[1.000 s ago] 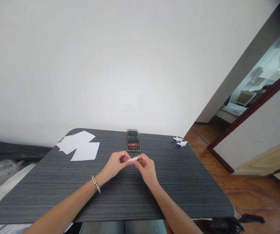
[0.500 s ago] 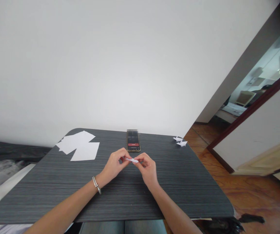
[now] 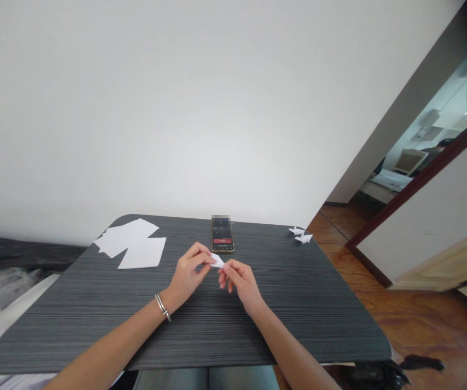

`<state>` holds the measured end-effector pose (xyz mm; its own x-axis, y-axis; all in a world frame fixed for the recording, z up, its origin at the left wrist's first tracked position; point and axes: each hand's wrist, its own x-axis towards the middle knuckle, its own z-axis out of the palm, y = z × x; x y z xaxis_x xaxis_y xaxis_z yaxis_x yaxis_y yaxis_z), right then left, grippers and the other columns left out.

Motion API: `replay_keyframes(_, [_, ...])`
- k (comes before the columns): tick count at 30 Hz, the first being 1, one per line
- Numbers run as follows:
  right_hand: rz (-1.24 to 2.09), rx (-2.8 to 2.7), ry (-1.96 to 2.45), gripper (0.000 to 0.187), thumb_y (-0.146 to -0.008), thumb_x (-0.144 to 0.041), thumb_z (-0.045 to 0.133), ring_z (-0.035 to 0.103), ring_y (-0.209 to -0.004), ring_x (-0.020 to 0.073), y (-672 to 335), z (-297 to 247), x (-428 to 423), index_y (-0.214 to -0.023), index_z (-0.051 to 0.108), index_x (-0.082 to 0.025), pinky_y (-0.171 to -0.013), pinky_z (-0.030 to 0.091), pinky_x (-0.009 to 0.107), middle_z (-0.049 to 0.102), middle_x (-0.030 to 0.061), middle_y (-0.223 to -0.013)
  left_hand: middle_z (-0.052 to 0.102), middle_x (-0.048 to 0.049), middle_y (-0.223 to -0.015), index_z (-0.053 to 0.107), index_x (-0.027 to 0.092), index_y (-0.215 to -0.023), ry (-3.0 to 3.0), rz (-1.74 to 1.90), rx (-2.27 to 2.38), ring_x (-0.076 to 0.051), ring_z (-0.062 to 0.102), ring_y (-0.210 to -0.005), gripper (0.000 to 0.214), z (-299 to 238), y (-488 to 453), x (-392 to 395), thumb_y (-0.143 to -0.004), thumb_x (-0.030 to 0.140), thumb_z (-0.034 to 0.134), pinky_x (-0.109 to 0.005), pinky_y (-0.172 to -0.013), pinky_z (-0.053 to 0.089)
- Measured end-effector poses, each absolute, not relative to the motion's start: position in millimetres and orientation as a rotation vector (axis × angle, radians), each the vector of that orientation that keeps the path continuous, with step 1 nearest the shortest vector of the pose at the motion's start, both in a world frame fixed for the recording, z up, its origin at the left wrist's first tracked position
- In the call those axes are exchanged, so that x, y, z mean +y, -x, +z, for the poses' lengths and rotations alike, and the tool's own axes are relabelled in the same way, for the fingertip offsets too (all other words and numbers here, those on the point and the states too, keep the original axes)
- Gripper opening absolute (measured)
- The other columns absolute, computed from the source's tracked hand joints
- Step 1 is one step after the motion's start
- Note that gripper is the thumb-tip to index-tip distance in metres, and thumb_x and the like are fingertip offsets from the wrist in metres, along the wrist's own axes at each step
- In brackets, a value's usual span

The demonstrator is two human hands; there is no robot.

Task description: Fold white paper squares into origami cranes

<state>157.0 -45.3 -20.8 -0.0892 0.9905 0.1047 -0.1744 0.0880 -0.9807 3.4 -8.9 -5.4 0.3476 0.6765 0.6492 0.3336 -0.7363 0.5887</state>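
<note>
L hand [image 3: 188, 271] pinches one end of a small folded white paper [image 3: 217, 261]; R hand [image 3: 241, 279] pinches the other, its lower fingers loosely curled. The paper sits btwn the fingertips, over the dark surface [image 3: 217, 336], slanting down toward the R. Prob. v. light, stiffish at the folds, easily creased; best held by its ends w/ a soft pinch. Off to the L, loose white sheets [image 3: 142, 252]; just beyond the hands, a phone [image 3: 222, 233]; far R, small folded paper figures [image 3: 303, 238].
</note>
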Motion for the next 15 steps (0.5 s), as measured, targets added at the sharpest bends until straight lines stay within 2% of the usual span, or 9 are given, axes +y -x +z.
replay_keyframes(4, [1.207,-1.186,0.998,0.027,-0.076,-0.039,0.053,0.047,-0.042,0.0075,-158.6,-20.9,-44.0,-0.065,0.058,-0.015,-0.035,0.029,0.016,0.054,-0.002,-0.052,0.052,-0.0038,-0.083,0.061,0.018,-0.075,-2.277,1.32,0.856,-0.014,0.052,-0.077,0.013,-4.9,-3.7,-9.9,-0.077,0.01,0.051,-0.025,-0.066,0.043])
replay_keyframes(7, [1.105,-1.205,1.052,0.027,-0.077,-0.039,0.052,0.046,-0.042,0.0079,-160.5,-21.3,-44.0,-0.064,0.057,-0.015,-0.035,0.029,0.017,0.053,-0.0018,-0.052,0.051,-0.0065,-0.094,0.062,0.018,-0.08,-2.213,1.239,0.822,-0.016,0.052,-0.084,0.007,-0.7,-4.7,-11.8,-0.075,0.019,0.057,-0.028,-0.07,0.045])
replay_keyframes(10, [1.007,-1.264,1.101,0.026,-0.079,-0.037,0.05,0.047,-0.045,0.0086,-161.4,-22.4,-45.8,-0.065,0.057,-0.016,-0.038,0.031,0.018,0.053,-0.0014,-0.054,0.051,-0.0085,-0.102,0.061,0.016,-0.081,-2.047,1.194,0.827,-0.016,0.053,-0.085,0.011,2.7,-6.2,-11.9,-0.076,0.025,0.057,-0.029,-0.071,0.045])
replay_keyframes(12, [0.956,-1.322,1.121,0.025,-0.08,-0.035,0.049,0.048,-0.047,0.0093,-161.2,-23.2,-47.1,-0.066,0.057,-0.016,-0.04,0.033,0.018,0.053,-0.0009,-0.056,0.054,-0.0079,-0.098,0.059,0.015,-0.083,-1.886,1.181,0.838,-0.015,0.054,-0.08,0.013,2.4,-6.9,-9.7,-0.078,0.026,0.054,-0.028,-0.07,0.046])
replay_keyframes(15, [0.912,-1.353,1.14,0.025,-0.081,-0.035,0.048,0.049,-0.049,0.0102,-160.6,-23.5,-48.0,-0.066,0.057,-0.017,-0.041,0.034,0.018,0.054,-0.0005,-0.056,0.058,-0.003,-0.077,0.057,0.014,-0.089,-1.685,1.073,0.835,-0.013,0.055,-0.068,0.02,-1.4,-7.1,-4.6,-0.076,0.028,0.057,-0.026,-0.065,0.047])
